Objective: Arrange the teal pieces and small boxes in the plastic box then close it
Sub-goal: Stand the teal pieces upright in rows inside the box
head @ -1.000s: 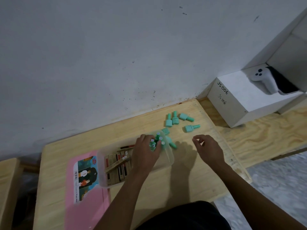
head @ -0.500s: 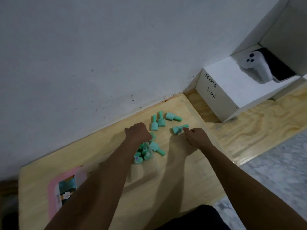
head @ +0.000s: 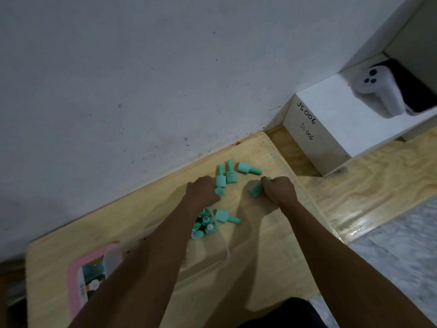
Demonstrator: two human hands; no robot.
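Three teal bottle-shaped pieces [head: 227,175] lie near the wall on the wooden table [head: 260,256]. My left hand [head: 202,190] is closed over a teal piece [head: 220,191] just below them. My right hand [head: 280,190] grips another teal piece [head: 255,189] to the right. One more teal piece [head: 227,217] lies beside the clear plastic box [head: 223,247], whose right end holds several upright teal pieces [head: 203,227]. My left forearm hides most of the box and the small boxes in it.
The pink lid [head: 75,280] with a picture label lies left of the box. A white carton [head: 340,129] marked JS006 stands at the right with a white controller [head: 378,95] on it. The grey wall runs along the table's far edge.
My left hand has left the box and reached forward onto a loose teal piece. My right hand has moved forward and closed on the teal piece at the right.
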